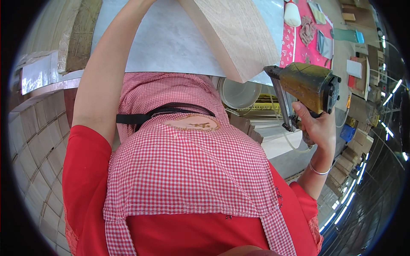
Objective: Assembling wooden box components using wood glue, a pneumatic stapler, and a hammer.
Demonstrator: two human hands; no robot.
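My right hand (318, 126) is wrapped round the handle of a worn yellow-brown air nail gun (305, 87). Its nose points left, at the near right corner of a light wood-grain wooden box or panel piece (239, 32); whether it touches the wood I cannot tell. A pale air hose (294, 147) hangs from below the handle. The wooden piece lies on a grey-white tabletop (171, 47), its near corner reaching the front edge. My left forearm stretches over the table toward the top edge of the view, where the hand is cut off.
On a pink patterned cloth (302, 21) at the far right are a white glue bottle (292, 15) and a crumpled rag (307, 30). Under the table edge stands a pale bucket (239, 93) near a yellow crate (265, 103). Stacked boards (38, 141) line the left side.
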